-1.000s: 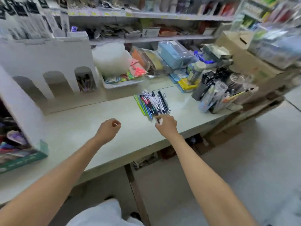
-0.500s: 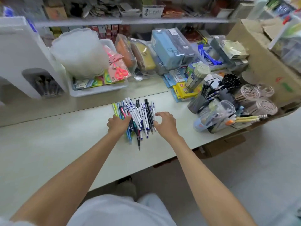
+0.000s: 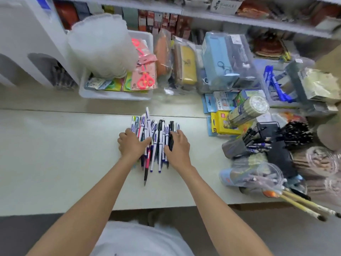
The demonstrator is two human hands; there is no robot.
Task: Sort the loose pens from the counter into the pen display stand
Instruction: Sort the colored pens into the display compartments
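A heap of loose pens (image 3: 156,130), mostly white-and-blue with some black and one pink, lies mid-counter (image 3: 64,154). My left hand (image 3: 132,144) sits on the heap's left side, fingers curled over the pens and thumb reaching across them. My right hand (image 3: 178,146) covers the right side, fingers curled over the black pens, thumb tucked against the barrels. The heap is squeezed between both hands. The white pen display stand (image 3: 27,39) with arched slots stands at the far left; one slot (image 3: 55,74) holds dark pens.
A white tray (image 3: 114,96) of scissors packs and a plastic bag sits behind the pens. Bagged pencil cases (image 3: 219,61) lie beyond. Cups and pouches of pens (image 3: 249,145) crowd the right, with brushes (image 3: 304,206) jutting over the counter's front edge.
Both hands have come from the near ends of the heap up onto its sides and closed in on it. The view has swung left and tilted down.
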